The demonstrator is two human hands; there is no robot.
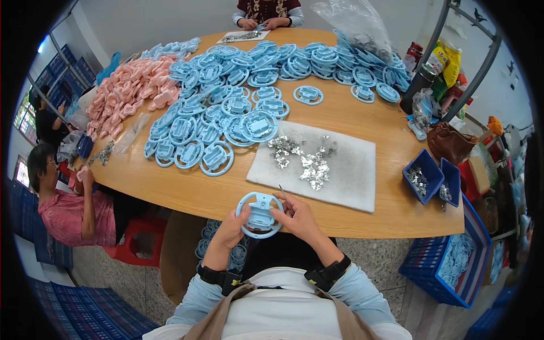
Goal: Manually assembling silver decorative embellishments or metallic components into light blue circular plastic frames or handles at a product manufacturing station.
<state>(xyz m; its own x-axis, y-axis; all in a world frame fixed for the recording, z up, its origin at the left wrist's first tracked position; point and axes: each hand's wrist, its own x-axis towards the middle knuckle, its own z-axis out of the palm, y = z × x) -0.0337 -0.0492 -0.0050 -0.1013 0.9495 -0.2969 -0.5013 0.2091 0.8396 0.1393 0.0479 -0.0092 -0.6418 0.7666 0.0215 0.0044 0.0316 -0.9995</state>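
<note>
The left hand (231, 228) is curling its fingers around the left rim of a light blue toy steering wheel (259, 215), clamping it just off the near edge of the round wooden table (362, 218). The right hand (299, 217) is gripping the wheel's right side, and its fingers are also pinching a thin metal tool (284, 196) that is sticking up and away from the wheel (whether its tip is touching the plastic cannot be told).

Just beyond the hands, a white foam mat (351, 170) is lying on the table, carrying a scatter of small silvery metal clips (309, 161). Behind the mat and to its left, a broad heap of blue wheels (226, 122) is spreading toward the far side, with a pile of pink plastic parts (133, 90) lying at the far left. To the right, two small blue bins (430, 178) are holding more metal pieces near the table's edge, and a blue crate (447, 266) is standing on the floor below. A person in a pink shirt (68, 212) is sitting at the left, and another person's hands (262, 24) are resting at the far side.
</note>
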